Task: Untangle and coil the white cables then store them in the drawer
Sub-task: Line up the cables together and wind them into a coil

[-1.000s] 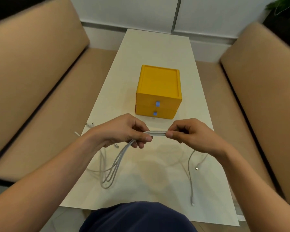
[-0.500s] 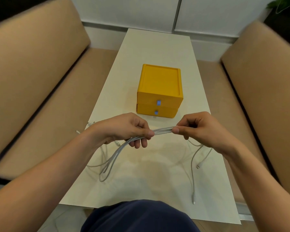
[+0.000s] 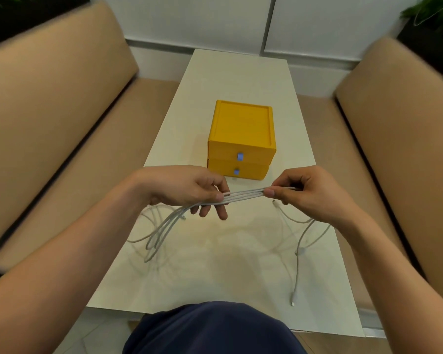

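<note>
A bundle of white cables (image 3: pixel 243 195) is stretched level between my two hands above the white table (image 3: pixel 215 272). My left hand (image 3: pixel 184 190) pinches the strands at one end; loops of cable (image 3: pixel 161 231) hang down from it to the table. My right hand (image 3: pixel 310 192) pinches the other end, and a loose cable tail (image 3: pixel 298 264) trails from it down to a plug near the table's front right. Just behind my hands stands the yellow drawer box (image 3: pixel 242 139), both of its drawers closed, each with a small blue pull.
Tan sofa cushions (image 3: pixel 49 118) flank the narrow table on the left and right (image 3: pixel 399 129). A white wall panel runs behind the table's far end. My dark blue lap (image 3: pixel 210 328) is below the near edge.
My hands have drawn apart, the right one moving right, so a longer stretch of cable bundle now spans between them. The hanging loops have shifted slightly.
</note>
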Demonstrator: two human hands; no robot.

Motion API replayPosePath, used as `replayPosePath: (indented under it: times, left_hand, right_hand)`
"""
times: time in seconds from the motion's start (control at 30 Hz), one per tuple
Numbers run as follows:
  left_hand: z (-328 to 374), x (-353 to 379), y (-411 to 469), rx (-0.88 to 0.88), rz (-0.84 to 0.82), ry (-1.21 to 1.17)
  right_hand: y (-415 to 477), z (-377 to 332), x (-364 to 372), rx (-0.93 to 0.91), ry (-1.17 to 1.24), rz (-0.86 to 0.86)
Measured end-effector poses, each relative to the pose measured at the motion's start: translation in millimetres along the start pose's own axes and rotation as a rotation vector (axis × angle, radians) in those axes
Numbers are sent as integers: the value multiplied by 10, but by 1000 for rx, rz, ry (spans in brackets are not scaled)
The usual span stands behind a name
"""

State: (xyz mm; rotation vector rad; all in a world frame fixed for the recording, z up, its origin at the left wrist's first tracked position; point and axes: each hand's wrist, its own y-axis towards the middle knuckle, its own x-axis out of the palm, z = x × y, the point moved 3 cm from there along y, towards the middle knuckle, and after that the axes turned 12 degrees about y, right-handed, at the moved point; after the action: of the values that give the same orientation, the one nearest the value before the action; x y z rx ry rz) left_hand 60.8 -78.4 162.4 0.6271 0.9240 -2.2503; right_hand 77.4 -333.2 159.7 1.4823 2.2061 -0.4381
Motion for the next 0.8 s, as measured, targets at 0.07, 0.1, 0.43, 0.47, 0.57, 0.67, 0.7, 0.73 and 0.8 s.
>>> replayPosePath:
  times: [0.07, 0.1, 0.43, 0.47, 0.57, 0.67, 0.7, 0.73, 0.8]
  left_hand:
    - [17, -57, -46, -3, 26, 69]
    - [28, -77, -41, -27, 64, 107]
    - [181, -21, 59, -9, 483, 413]
    - [219, -45, 43, 39, 462, 328]
    - [236, -136, 74, 106, 402, 171]
    - [134, -129, 195, 61, 382, 139]
    - [81, -98, 240, 40, 373, 121]
    - [27, -65, 283, 22, 367, 107]
    - [-73, 20, 351, -4, 352, 142]
  right_hand:
    - [-14, -16, -21, -30, -21, 14]
    - [-14, -26, -31, -49, -36, 29]
    - [-51, -40, -389, -94, -100, 95]
    - [-65, -59, -452, -117, -102, 114]
    - [-41, -99, -552, -179, -184, 161]
    - [94, 4, -383, -223, -419, 126]
    - [143, 103, -296, -188, -487, 93]
    - [183, 220, -206, -123, -527, 48]
    - [224, 446, -22, 25, -581, -56]
